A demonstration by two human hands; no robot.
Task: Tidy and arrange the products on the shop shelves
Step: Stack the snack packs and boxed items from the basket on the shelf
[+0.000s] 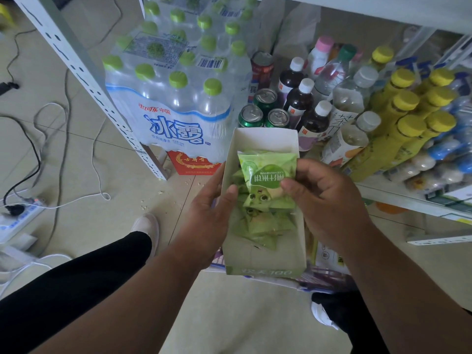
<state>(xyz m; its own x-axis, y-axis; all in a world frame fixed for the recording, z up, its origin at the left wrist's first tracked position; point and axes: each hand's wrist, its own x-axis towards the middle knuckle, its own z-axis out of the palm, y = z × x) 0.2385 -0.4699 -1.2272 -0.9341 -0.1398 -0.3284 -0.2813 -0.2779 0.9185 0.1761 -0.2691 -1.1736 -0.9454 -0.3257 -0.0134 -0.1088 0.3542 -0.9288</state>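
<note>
Floor: pale beige glazed tiles (84, 159), crumbs scattered near the white perforated metal shelf upright (84, 80). Cables and a white power strip (19, 213) at 9 o'clock. Shrink-wrapped pack of green-capped water bottles (176, 98) at 12 o'clock; yellow-capped bottles (408, 118) on the low shelf at 2 o'clock. Long white open cardboard box (260, 254) at centre, left hand (212, 213) gripping its side wall. Right hand (324, 198) pinches a green plastic snack packet (265, 172) above the box, more packets inside.
</note>
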